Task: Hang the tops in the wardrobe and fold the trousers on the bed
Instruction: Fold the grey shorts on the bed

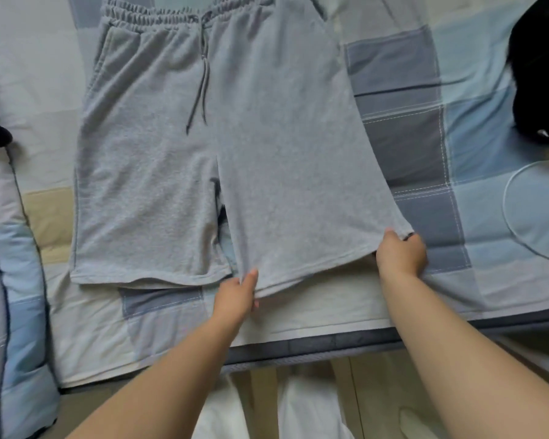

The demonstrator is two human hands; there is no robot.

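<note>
Grey shorts point(210, 147) lie flat on the bed point(298, 315), waistband at the far side and drawstring down the middle, with the person standing at the near edge. Both hands work the hem of the right-hand leg. The left hand point(236, 296) has its grip pinched on the inner corner of that hem, thumb on top and fingers tucked under the cloth. The right hand point(401, 255) has its grip curled round the outer corner, where the fabric bunches a little between thumb and fingers. Between the two grips the hem is raised slightly off the quilt; the other leg, to the left of the left hand, lies flat and untouched.

The step in hand looks like squaring this leg before a lengthwise fold. To do it well, keep even tension between the grips so the hem runs straight, then carry both corners together over the left leg, matching hem to hem and side seam to side seam. Dark garments point(542, 71) lie well beyond the right grip.
</note>
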